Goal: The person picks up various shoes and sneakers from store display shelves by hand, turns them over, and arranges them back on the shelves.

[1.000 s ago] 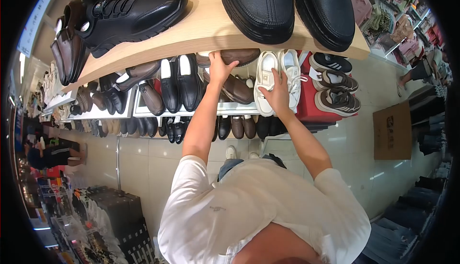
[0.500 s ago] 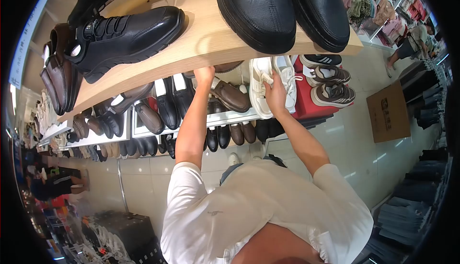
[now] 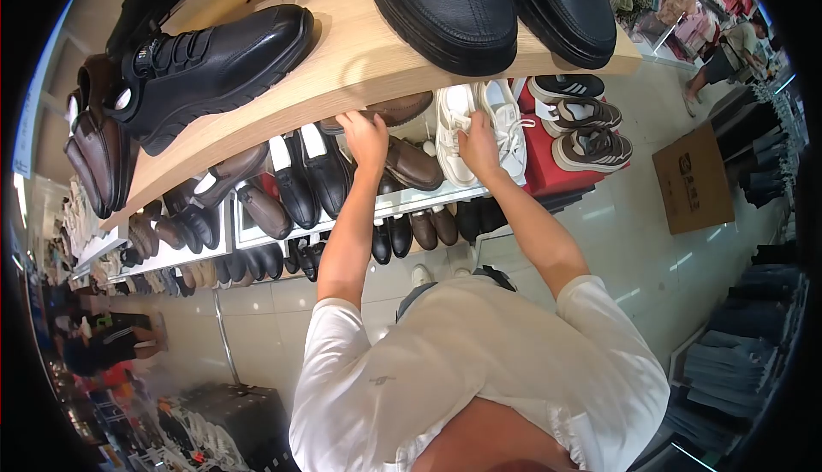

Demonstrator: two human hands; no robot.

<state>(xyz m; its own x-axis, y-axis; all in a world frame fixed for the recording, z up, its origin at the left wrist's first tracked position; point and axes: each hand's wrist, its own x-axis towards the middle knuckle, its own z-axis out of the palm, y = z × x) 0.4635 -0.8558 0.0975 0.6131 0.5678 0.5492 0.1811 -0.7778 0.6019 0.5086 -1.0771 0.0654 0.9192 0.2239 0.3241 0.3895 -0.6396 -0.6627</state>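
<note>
My left hand (image 3: 366,138) is under the edge of the upper wooden shelf, its fingers closed around the middle of a brown leather shoe (image 3: 402,109) that lies sideways. Just in front of it, another brown shoe (image 3: 413,164) points toward me. My right hand (image 3: 479,148) grips the inner side of a white lace-up sneaker (image 3: 454,134), thumb over the laces. The matching white sneaker (image 3: 512,134) stands beside it, toes toward me. Both white sneakers rest on the lower display shelf; part of the left fingers is hidden by the brown shoe.
Big black shoes (image 3: 449,14) stand on the upper wooden shelf (image 3: 342,78) above my hands. Right of the sneakers, several sneakers sit on a red box (image 3: 548,164). A cardboard box (image 3: 693,179) stands on the floor at right. Several black slip-ons (image 3: 325,177) line the lower shelf.
My left hand has come out from beneath the upper shelf's edge, so its fingers show at the brown shoe. My right hand stays on the white sneaker, which now sits straighter, farther back.
</note>
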